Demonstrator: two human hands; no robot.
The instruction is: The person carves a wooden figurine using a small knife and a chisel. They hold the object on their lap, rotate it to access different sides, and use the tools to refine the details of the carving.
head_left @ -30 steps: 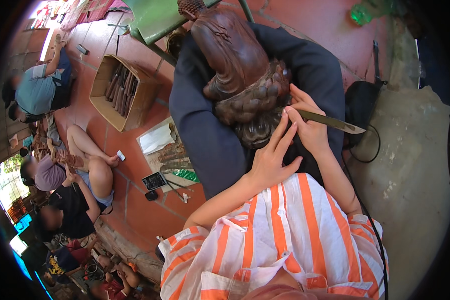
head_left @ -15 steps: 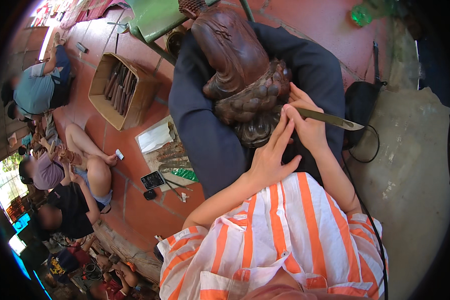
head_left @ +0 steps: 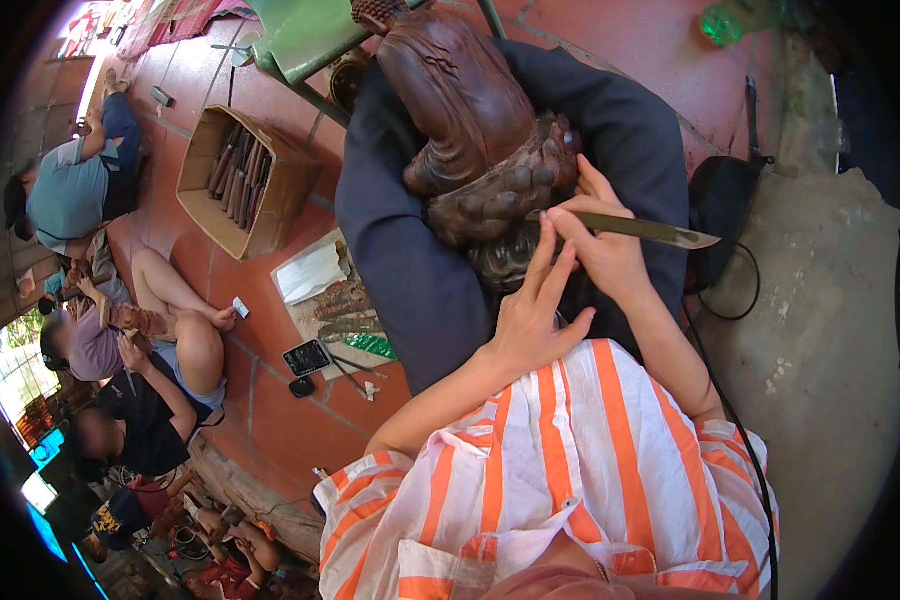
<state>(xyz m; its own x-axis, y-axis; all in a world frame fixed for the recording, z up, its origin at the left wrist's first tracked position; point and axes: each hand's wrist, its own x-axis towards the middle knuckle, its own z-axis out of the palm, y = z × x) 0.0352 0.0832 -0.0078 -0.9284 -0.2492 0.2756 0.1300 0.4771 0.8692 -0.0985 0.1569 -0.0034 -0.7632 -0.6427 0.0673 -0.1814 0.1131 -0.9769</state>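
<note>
A dark brown carved wooden statue [head_left: 455, 85] of a seated, robed figure lies tilted across dark cloth on my lap, its petalled base [head_left: 510, 195] toward me. My right hand [head_left: 610, 250] is closed round a slim olive-green carving knife [head_left: 645, 228], with a pale blade end pointing out to the right. The knife's other end reaches the statue's base. My right index finger stretches up along the base's edge. My left hand [head_left: 530, 315] has its fingers stretched out and thumb apart, fingertips by the knife's inner end at the base; whether they press on it I cannot tell.
An open cardboard box [head_left: 195, 185] of long brown-handled tools stands on the red tiles at left. Nearer lie a white sheet [head_left: 305, 277], a black-edged tray [head_left: 307, 358] and thin sticks. A green chair [head_left: 310, 40] stands beyond. Several people sit at left. A black bag [head_left: 720, 205] lies right.
The knife has shifted left and its outer end has swung slightly upward, so its inner end now shows at the base. My left fingers have moved slightly left and down.
</note>
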